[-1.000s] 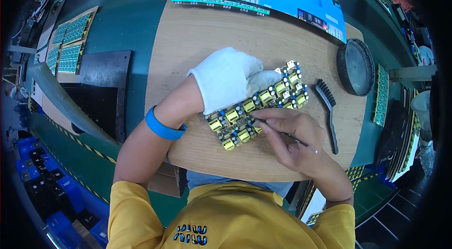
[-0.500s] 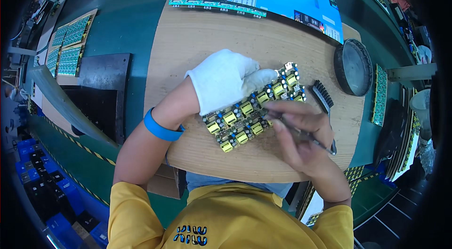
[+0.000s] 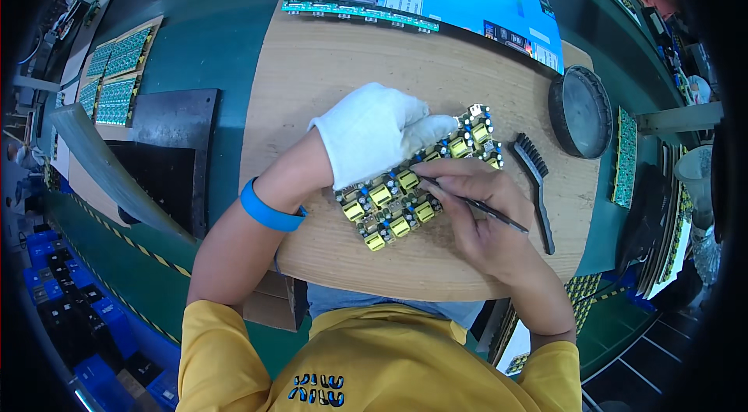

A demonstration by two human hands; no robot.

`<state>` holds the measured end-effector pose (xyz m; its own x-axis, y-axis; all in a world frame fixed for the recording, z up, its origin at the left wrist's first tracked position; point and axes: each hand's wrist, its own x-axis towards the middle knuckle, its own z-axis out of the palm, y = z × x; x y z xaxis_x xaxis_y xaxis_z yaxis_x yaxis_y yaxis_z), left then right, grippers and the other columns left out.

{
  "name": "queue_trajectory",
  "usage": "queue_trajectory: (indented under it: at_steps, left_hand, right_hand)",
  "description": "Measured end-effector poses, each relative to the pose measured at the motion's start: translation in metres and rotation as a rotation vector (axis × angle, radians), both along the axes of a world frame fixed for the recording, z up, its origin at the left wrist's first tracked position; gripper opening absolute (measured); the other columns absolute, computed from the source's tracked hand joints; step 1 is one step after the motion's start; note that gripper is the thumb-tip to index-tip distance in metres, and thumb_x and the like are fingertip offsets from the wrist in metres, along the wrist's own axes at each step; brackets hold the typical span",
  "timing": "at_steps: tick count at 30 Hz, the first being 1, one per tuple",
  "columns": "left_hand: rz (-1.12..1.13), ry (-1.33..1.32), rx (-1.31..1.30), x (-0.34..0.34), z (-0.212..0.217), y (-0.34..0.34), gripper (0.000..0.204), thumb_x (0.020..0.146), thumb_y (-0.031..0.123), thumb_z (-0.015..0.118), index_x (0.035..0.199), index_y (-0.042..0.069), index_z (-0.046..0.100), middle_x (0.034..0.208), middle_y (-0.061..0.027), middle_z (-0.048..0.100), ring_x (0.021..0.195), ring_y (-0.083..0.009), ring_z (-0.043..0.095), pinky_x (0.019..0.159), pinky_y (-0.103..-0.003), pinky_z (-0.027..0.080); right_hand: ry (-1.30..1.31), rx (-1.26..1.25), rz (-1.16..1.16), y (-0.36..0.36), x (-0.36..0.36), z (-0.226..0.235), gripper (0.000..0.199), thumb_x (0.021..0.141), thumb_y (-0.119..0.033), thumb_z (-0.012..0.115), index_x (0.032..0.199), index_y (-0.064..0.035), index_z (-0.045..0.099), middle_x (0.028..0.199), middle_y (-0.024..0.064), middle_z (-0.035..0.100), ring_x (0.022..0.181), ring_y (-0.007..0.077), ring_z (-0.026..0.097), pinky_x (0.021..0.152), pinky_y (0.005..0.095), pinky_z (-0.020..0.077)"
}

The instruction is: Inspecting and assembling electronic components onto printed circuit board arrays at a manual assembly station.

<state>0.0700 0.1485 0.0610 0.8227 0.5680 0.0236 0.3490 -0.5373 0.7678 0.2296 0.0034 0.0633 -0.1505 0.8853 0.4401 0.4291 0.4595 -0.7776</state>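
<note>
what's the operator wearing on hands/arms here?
Left hand: white fabric glove, with a bright blue wristband just below it. Right hand: bare, no glove or band. Both forearms uncovered; yellow short sleeves end at the upper arms.

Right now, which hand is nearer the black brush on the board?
Right. The right hand, holding a thin tool, lies just beside the black brush; the gloved left hand rests farther away on the circuit panel.

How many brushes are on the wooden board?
1. The black brush lies on the wooden board, just right of the circuit panel and the right hand, near the round black lid.
</note>
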Motion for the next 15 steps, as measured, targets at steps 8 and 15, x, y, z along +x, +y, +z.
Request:
queue_trajectory:
  at_steps: [8,15]
  left_hand:
    - [-0.011,-0.026,0.012,-0.0001,-0.0003,-0.0018,0.043,0.100,0.037,0.062,0.080,0.000,0.072,0.075,-0.0260,0.064,0.073,-0.0449,0.064,0.065,-0.050,0.051]
    - [0.009,0.029,0.016,0.0006,0.0028,-0.0024,0.042,0.100,0.036,0.062,0.080,0.000,0.071,0.075,-0.0263,0.064,0.073,-0.0449,0.064,0.065,-0.050,0.051]
  right_hand:
    - [0.001,-0.001,-0.008,0.0011,-0.0016,-0.0013,0.026,0.089,0.015,0.067,0.102,-0.0002,0.050,0.110,0.0269,0.073,0.099,0.0290,0.074,0.082,0.0343,0.0598]
    - [0.021,0.049,0.030,0.0049,-0.0001,-0.0094,0.025,0.089,0.015,0.067,0.099,0.0000,0.049,0.111,0.0290,0.072,0.098,0.0307,0.075,0.079,0.0342,0.0609]
